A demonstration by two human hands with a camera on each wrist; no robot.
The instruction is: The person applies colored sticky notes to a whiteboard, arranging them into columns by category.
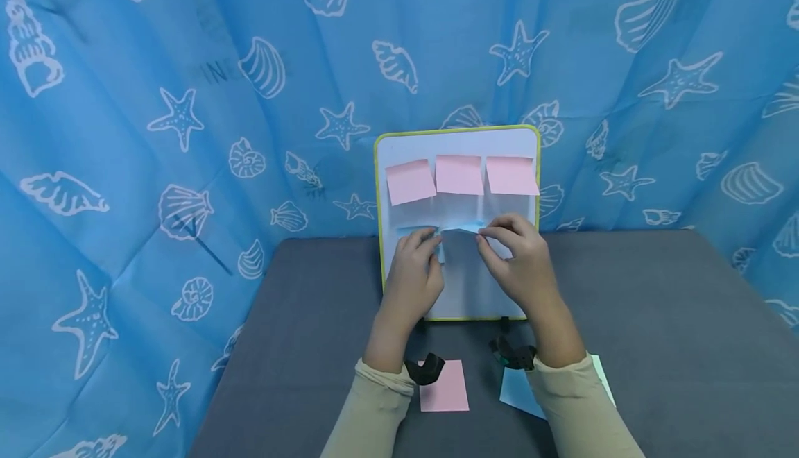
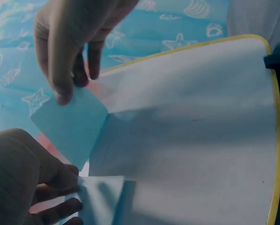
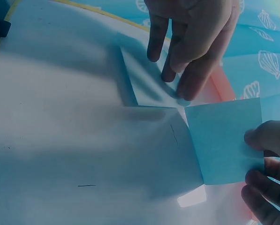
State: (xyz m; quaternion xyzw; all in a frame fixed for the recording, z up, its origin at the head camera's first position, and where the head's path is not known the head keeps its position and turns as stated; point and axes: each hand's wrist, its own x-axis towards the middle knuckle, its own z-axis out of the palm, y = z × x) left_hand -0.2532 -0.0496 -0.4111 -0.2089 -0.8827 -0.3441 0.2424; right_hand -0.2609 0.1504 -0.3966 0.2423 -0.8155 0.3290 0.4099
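A whiteboard (image 1: 474,291) with a yellow edge stands upright on the table. Before it, my right hand (image 1: 521,257) pinches a blue sticky note (image 3: 224,140) by one edge, thumb on one face and fingers behind. At the note's opposite corner are the fingertips of my left hand (image 1: 413,270), which pinch it there. The note tilts away from the board surface in both wrist views. Beside it, a second blue sticky note (image 2: 102,192) is on the board, partly covered by the left fingers. Pink sticky notes (image 1: 458,175) form a row above.
On the grey table (image 1: 655,319), a pink sticky pad (image 1: 444,388) lies in front of the board. A blue pad (image 1: 521,392) and a pale green one (image 1: 602,378) are partly under the right forearm. A blue shell-patterned curtain (image 1: 337,62) hangs behind.
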